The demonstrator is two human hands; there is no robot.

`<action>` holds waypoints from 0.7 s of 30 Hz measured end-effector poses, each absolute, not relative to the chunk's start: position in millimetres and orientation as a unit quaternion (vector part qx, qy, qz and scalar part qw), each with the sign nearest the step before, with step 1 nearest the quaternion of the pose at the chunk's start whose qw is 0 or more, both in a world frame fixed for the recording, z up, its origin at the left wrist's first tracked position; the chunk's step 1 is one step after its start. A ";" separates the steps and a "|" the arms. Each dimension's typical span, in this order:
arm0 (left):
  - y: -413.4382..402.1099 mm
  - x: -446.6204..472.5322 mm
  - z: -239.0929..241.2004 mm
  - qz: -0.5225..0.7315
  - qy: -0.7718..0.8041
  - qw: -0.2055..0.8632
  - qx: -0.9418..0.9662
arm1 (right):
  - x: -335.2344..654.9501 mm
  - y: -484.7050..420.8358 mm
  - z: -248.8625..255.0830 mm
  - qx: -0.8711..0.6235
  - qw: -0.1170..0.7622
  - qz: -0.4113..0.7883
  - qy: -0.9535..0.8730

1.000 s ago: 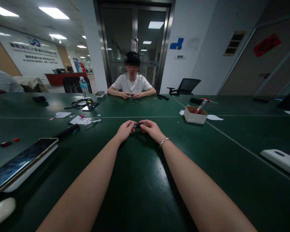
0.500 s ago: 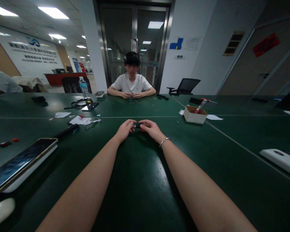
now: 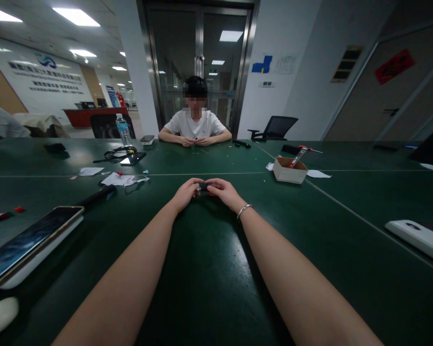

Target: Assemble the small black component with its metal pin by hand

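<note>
Item pinched by left hand, right hand is mostly hidden.

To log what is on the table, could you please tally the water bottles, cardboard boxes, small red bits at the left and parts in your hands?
Water bottle: 1
Cardboard box: 1
Small red bits: 2
Small dark part, pinched between left hand and right hand: 1
Total: 5

Phone lies on the table left, cardboard box far right.
</note>
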State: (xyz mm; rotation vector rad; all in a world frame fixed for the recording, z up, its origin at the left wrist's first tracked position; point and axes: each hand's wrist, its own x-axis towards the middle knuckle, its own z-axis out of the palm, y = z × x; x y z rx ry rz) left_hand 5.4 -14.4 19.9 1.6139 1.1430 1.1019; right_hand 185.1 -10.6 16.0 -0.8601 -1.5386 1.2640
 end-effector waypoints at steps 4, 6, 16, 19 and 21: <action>-14.1 4.9 20.2 0.440 0.446 0.434 0.648 | 185.6 -10.5 15.8 -0.348 0.464 0.517 -0.630; -14.0 4.9 20.0 0.432 0.443 0.444 0.648 | 185.8 -10.3 15.4 -0.344 0.462 0.518 -0.633; -16.0 7.2 21.8 0.454 0.456 0.431 0.633 | 186.9 -5.7 11.2 -0.345 0.468 0.515 -0.629; -15.6 6.9 20.9 0.452 0.463 0.426 0.633 | 187.1 -5.9 11.0 -0.347 0.468 0.516 -0.628; -15.2 6.8 19.7 0.440 0.469 0.429 0.634 | 187.1 -6.2 11.0 -0.346 0.469 0.517 -0.627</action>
